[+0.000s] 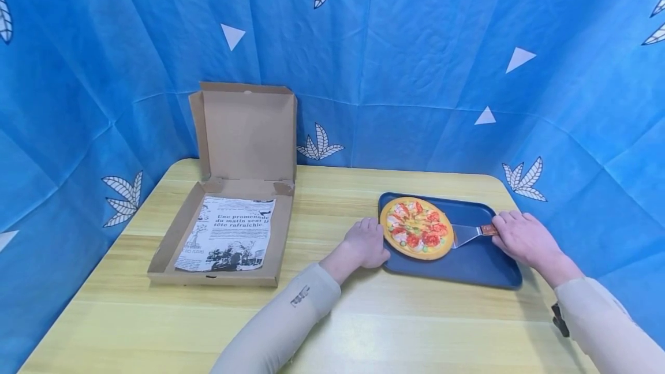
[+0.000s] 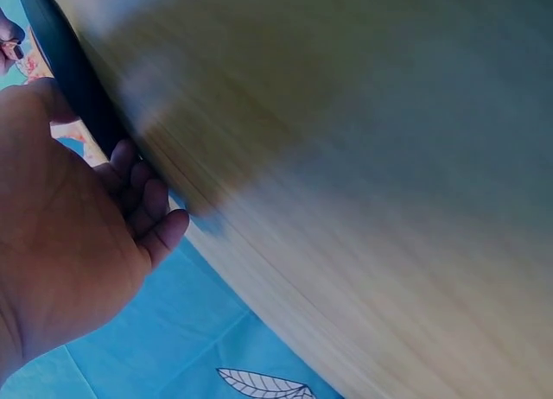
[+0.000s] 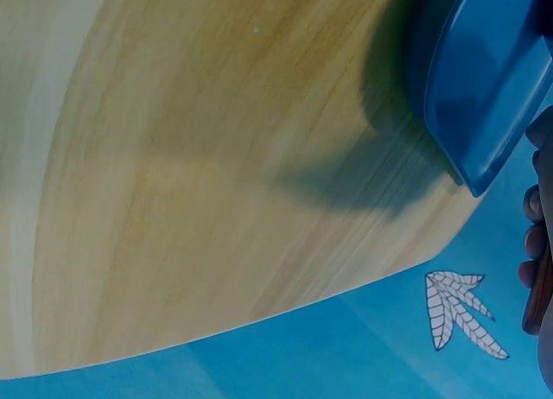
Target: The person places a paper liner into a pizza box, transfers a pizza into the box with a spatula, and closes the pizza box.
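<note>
In the head view a pizza (image 1: 417,228) with red and green toppings lies toward the left end of a dark blue tray (image 1: 467,273). The right hand (image 1: 527,239) grips the wooden handle (image 1: 489,229) of a metal server (image 1: 465,235), whose blade reaches the pizza's right edge; its tip is hidden. The left hand (image 1: 366,242) holds the tray's left rim beside the pizza. In the left wrist view the left hand (image 2: 78,209) has its fingers curled at the tray's edge (image 2: 73,71). The right wrist view shows the handle (image 3: 537,295) in the right hand's curled fingers (image 3: 535,239).
An open cardboard box (image 1: 215,277) stands on the left of the wooden table (image 1: 363,328), its lid (image 1: 248,134) upright at the back. Printed paper (image 1: 228,235) lines it. A blue curtain (image 1: 415,62) with leaf and triangle patterns hangs behind and beside the table.
</note>
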The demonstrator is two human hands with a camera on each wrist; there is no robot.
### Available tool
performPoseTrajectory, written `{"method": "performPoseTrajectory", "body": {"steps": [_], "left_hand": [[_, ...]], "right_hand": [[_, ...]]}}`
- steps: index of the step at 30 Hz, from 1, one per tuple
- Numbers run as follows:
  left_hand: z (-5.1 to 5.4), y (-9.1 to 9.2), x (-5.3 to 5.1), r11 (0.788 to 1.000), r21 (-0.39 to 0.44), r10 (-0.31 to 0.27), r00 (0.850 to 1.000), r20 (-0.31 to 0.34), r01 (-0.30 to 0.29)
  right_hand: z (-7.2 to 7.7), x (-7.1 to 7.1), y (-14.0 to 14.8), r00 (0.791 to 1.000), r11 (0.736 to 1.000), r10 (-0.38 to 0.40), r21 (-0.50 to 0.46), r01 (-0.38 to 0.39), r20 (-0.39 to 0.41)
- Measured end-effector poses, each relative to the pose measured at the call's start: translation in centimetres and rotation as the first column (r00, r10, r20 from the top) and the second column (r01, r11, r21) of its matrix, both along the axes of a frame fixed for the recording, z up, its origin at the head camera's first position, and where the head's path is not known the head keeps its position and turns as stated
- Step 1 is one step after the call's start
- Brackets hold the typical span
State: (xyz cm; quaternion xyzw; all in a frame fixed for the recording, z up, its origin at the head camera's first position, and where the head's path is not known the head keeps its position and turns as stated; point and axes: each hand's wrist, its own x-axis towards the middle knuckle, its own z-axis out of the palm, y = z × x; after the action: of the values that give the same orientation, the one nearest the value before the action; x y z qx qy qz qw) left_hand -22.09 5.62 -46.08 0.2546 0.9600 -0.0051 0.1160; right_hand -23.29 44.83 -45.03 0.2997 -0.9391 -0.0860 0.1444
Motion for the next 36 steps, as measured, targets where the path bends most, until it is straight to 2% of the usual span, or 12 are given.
{"method": "performPoseTrajectory", "body": {"steps": [5,13,24,30,36], "left_hand": [[0.2,0.0,0.2,1.0,0.006,0.003,1.0,0.014,-0.003],[0.2,0.1,0.4,1.0,0.021,0.009,1.0,0.017,-0.009],[0.2,-0.2,0.4,1.0,0.018,0.006,1.0,0.013,-0.006],[0.1,-0.5,0.3,1.0,0.028,0.012,1.0,0.018,-0.012],[0.5,-0.8,0.3,0.999,0.042,0.029,0.999,0.031,-0.03]], "right_hand": [[-0.2,0.5,0.2,1.0,1.0,-0.024,-0.013,0.024,0.012],[-0.5,1.3,0.9,1.0,0.999,-0.012,-0.039,0.011,-0.026],[0.4,1.9,0.9,0.996,0.997,-0.077,-0.018,0.078,0.038],[0.8,2.0,0.9,0.999,0.998,-0.054,-0.028,0.055,0.003],[1.3,2.0,0.9,0.999,0.999,-0.029,-0.038,0.027,-0.037]]}}
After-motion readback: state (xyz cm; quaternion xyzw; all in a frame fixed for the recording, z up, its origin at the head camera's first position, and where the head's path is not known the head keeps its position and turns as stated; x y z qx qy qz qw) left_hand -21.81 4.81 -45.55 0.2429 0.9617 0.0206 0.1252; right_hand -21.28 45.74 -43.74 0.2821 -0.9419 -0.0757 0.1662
